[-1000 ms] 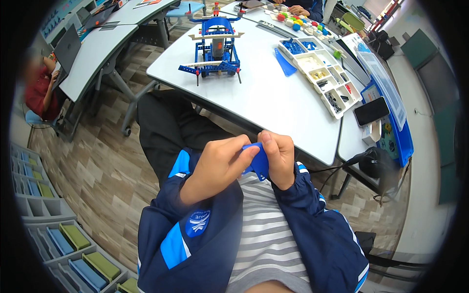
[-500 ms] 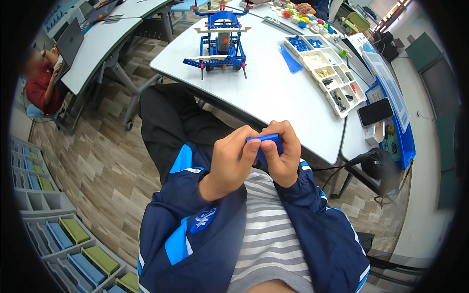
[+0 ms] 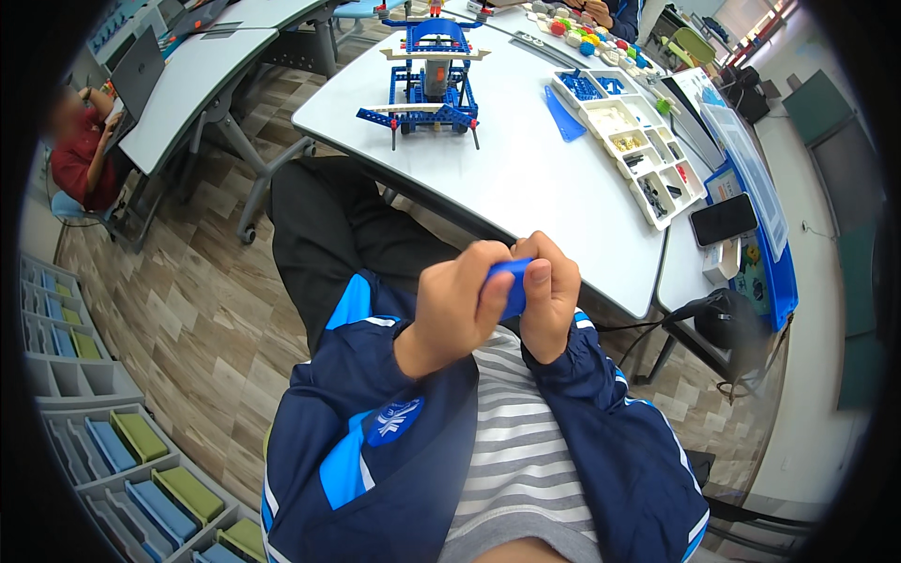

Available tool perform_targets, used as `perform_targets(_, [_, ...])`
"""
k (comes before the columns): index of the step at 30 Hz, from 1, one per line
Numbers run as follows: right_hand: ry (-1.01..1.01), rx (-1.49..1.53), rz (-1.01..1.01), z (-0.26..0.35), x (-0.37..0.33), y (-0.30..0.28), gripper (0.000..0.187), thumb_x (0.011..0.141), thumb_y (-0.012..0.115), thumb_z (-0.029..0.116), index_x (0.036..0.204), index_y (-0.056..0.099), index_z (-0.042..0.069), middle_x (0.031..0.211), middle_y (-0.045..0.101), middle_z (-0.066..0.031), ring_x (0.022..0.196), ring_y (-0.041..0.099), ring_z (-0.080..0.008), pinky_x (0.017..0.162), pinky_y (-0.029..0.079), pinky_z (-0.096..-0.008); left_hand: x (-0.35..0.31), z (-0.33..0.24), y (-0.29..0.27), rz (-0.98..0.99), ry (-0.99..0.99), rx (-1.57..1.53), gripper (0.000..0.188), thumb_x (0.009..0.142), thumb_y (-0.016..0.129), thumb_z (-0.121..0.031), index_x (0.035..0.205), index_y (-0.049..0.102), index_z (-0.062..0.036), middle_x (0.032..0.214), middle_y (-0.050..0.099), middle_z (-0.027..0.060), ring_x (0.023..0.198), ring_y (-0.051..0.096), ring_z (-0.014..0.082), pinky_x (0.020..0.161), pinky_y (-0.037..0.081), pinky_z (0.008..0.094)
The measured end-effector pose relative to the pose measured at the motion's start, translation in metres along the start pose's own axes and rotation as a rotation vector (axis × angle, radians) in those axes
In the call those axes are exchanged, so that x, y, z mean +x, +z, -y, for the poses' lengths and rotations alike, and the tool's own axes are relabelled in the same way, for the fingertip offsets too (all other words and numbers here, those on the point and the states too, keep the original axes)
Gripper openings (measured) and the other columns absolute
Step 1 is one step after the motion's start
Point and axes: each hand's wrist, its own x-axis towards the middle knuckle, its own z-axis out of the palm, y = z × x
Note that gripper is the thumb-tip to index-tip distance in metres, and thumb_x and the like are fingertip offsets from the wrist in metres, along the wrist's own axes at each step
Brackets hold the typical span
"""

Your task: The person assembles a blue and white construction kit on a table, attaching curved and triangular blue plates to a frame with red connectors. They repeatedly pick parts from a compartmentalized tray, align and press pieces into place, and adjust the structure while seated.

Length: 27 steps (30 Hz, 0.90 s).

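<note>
Between my two hands, above my lap, is a blue plastic building panel (image 3: 512,283) with a smooth face. My left hand (image 3: 455,302) grips its left side, thumb against the near face. On the other side my right hand (image 3: 549,300) has its fingers and thumb closed round the panel. The fingers hide much of its shape. Past my hands, on the white table (image 3: 375,150), stands a blue brick-built model (image 3: 432,89) with a grey block in its middle and thin black rods at its front.
A white sorting tray (image 3: 627,141) of small parts lies on the table's right, beside a blue curved panel (image 3: 563,114). Farther right are a black phone (image 3: 723,220) and a blue bin (image 3: 781,281). Coloured pieces (image 3: 591,42) lie near another person's hand. Someone in red sits left.
The blue panel has turned between my hands, and its broad face now shows more than its edge. My left hand has shifted slightly to the right.
</note>
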Motion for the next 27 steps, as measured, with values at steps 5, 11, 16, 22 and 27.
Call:
perform_targets(5, [0.083,-0.209,0.023,-0.003,0.002,0.011,0.032,0.108,0.051,0.028,0.095,0.058,0.0,0.073,0.06,-0.0125,0.064,0.057,-0.0176,0.061,0.047,-0.0318,0.008,0.011,-0.014,0.027,-0.343,-0.203,0.042,0.112,0.042,-0.032,0.09,0.059,-0.0004,0.063,0.056,0.012,0.053,0.057,0.0201,0.05,0.041,0.0324])
perform_targets(11, [0.235,-0.13,-0.226,-0.017,0.014,0.016,0.028,0.111,0.048,0.022,0.094,0.057,0.002,0.075,0.061,-0.005,0.064,0.054,-0.01,0.06,0.047,-0.0284,0.016,0.02,-0.016,0.08,-0.505,-0.394,0.038,0.109,0.051,-0.03,0.096,0.066,0.0015,0.07,0.065,0.0055,0.059,0.06,0.0083,0.055,0.045,0.0229])
perform_targets(16, [0.123,-0.072,-0.34,-0.023,0.015,0.007,0.03,0.112,0.044,0.025,0.097,0.059,0.003,0.08,0.057,0.0015,0.07,0.049,-0.0041,0.063,0.043,-0.0219,0.016,0.027,-0.014,0.224,-0.649,-0.443,0.016,0.098,0.07,-0.012,0.105,0.069,0.003,0.087,0.071,0.0038,0.073,0.065,0.0061,0.062,0.049,0.0201])
perform_targets(22, [0.067,-0.016,-0.252,-0.024,0.015,0.004,0.039,0.113,0.042,0.033,0.107,0.063,0.0,0.091,0.062,-0.0035,0.083,0.055,-0.0096,0.076,0.045,-0.0259,0.018,0.056,-0.023,0.088,-0.733,-0.68,0.023,0.102,0.067,-0.02,0.114,0.07,-0.0004,0.093,0.073,0.0018,0.079,0.065,0.0052,0.067,0.05,0.0212])
perform_targets(27, [0.096,-0.059,-0.097,-0.026,0.01,0.006,0.02,0.106,0.058,0.018,0.108,0.063,-0.001,0.095,0.064,-0.0052,0.091,0.057,-0.0088,0.081,0.046,-0.0248,0.016,0.066,-0.025,0.087,-0.779,-0.788,0.028,0.103,0.066,-0.021,0.122,0.066,-0.0008,0.104,0.073,0.0029,0.086,0.066,0.0059,0.074,0.051,0.0221])
